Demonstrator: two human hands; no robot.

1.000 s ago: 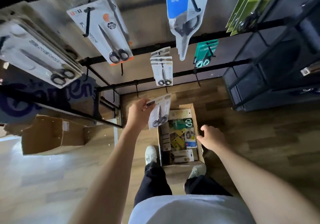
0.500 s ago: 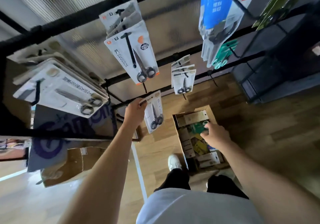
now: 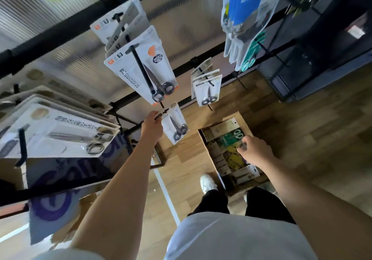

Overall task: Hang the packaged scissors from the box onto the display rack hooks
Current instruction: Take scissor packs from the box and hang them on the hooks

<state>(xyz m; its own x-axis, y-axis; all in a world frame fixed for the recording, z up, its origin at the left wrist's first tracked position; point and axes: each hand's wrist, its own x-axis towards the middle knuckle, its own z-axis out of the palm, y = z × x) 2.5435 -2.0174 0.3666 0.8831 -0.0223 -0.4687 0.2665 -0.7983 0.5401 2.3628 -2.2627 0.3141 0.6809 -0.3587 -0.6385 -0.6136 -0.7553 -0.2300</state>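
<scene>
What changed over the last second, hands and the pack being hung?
The left hand carried its scissors pack up from over the box to the rack hook, still pinching the pack's top. The right hand went from the box's right edge down into it, fingers now on the green pack. The packs already hanging stayed put, though the camera tilted.

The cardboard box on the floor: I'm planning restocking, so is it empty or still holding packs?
Still holding packs. The open cardboard box shows green and yellow packages inside, and the right hand reaches into it.
</scene>
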